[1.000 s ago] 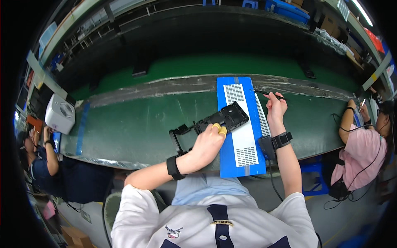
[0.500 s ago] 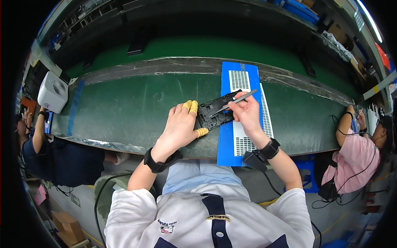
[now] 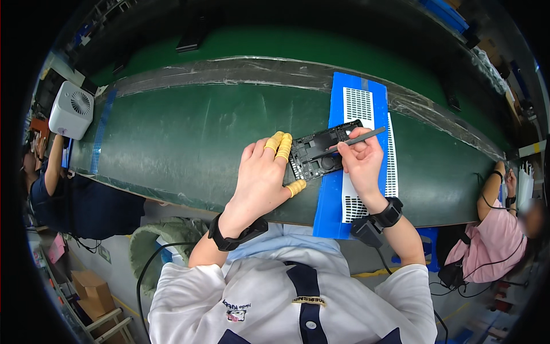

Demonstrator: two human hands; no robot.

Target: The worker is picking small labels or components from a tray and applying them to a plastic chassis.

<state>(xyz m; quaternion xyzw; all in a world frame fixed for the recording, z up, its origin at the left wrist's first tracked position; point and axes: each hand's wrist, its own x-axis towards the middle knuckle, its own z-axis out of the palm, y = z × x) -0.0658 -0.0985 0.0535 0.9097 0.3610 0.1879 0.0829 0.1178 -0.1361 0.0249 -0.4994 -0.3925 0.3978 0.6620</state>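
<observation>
A black phone chassis [image 3: 312, 150] with its inner parts exposed lies tilted across the bench, its right end over a blue board. My left hand [image 3: 255, 178] grips the chassis by its left end, yellow finger cots covering the thumb and two fingers. Dark grey tweezers [image 3: 369, 135] are pinched in my right hand [image 3: 364, 163], which hovers over the right part of the chassis. They slant down to the left toward its middle; whether the tip touches a part is too small to tell.
White label sheets with dark rectangles [image 3: 358, 103] lie on the blue board [image 3: 328, 215]. A white fan unit [image 3: 71, 112] stands at the green bench's [image 3: 189, 132] left end. Co-workers sit at both sides, one in a pink top [image 3: 492, 243]. A lined bin [image 3: 146, 246] stands below the bench.
The whole view has shifted, so bench, board and hands appear farther right. Both hands keep their grips, and the tweezers stay over the chassis with only a slight change of position.
</observation>
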